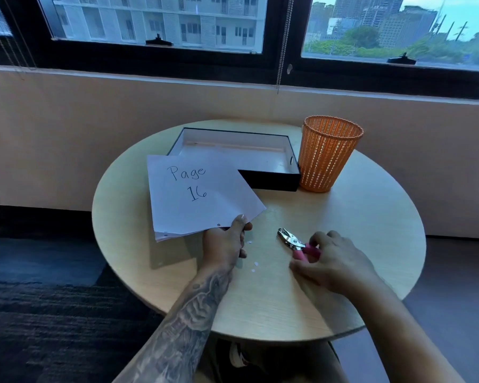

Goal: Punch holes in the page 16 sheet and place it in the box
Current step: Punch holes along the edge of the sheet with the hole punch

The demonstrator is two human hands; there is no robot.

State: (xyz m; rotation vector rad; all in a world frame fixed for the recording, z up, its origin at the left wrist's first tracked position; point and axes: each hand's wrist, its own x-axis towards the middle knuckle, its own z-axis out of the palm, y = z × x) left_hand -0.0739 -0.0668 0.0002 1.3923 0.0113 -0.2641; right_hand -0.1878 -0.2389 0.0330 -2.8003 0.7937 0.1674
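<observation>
Page 16 sheet (197, 194) sits left of centre in the frame, lifted off the round table (343, 286) w/ its far edge overlapping the near-left corner of the box (271, 179). Left hand (227, 244) is pinched closed on the sheet's near edge, thumb on top, fingers under. Two punched holes show along that near edge, one close to the thumb, one toward the lower-left corner. It looks like more than one layer at that corner; can't tell if it's a fold or a second sheet.

Right hand (332, 258), centre-right, is curled loosely over the pink handles of the hole punch (293, 241), which lies on the table, metal head pointing up-left. Whether it's actually gripping or only resting on it, can't tell. Small paper dots (255, 265) lie on the table between the hands.

Judging by the holes and dots, punching looks done; step in hand is prob. the transfer to the box. Next move calls for carrying the sheet up-right, levelling it over the open box and clearing the near wall. The orange mesh bin (328, 154) touches the box's right side but shouldn't be in the way.
</observation>
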